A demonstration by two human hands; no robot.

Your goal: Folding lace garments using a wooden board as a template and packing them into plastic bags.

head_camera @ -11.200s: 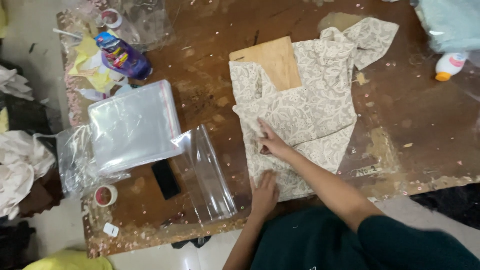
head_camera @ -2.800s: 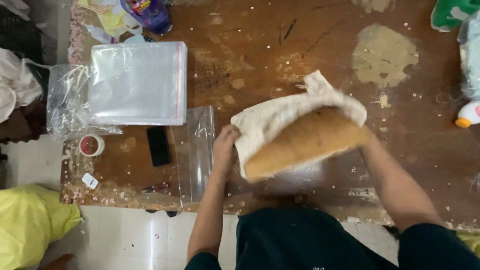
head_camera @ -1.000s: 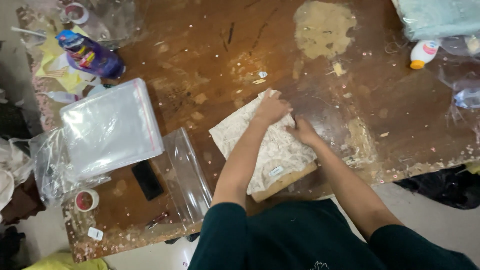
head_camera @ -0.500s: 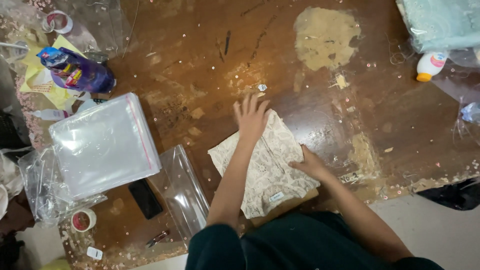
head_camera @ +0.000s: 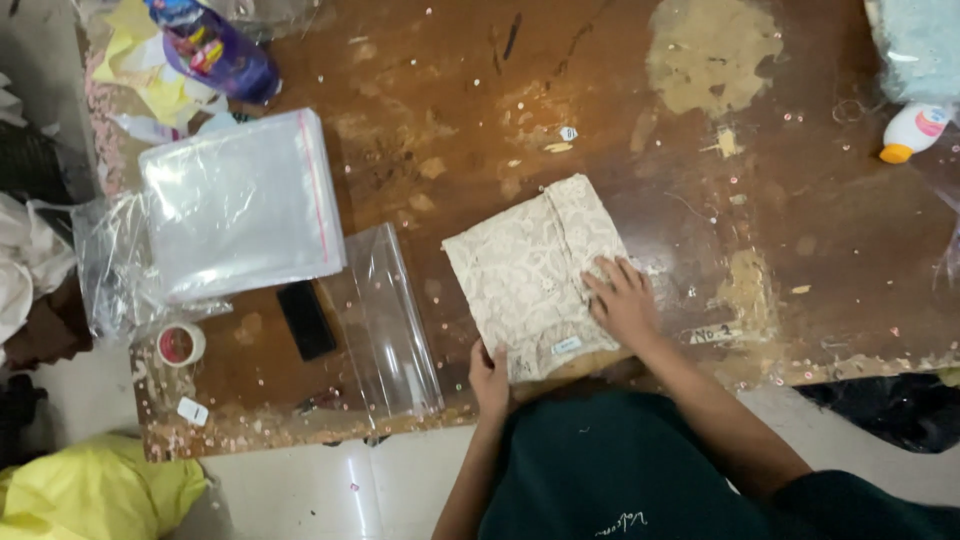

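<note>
The worn brown table (head_camera: 800,230) carries everything. Toward its left edge lies a stack of clear plastic bags (head_camera: 240,205) with a thin red strip down one side, kept flat and within reach. A single clear bag (head_camera: 385,320) lies apart from the stack near the front edge, its long side running toward the person. Just right of it, at the front edge, sits the folded cream lace garment (head_camera: 530,270), a tidy rectangle with a small white tag at its near corner. The right hand (head_camera: 622,298) rests flat on the garment's right side, fingers spread open and gripping nothing, pressing the fold down. The left hand (head_camera: 490,378) pinches the near corner, seemingly to steady it. A purple bottle (head_camera: 215,52) lies at the far left corner; a white bottle with an orange cap (head_camera: 910,132) lies by the right edge. A black phone (head_camera: 305,320) and a small roll of tape (head_camera: 181,345) lie below the stack.
</note>
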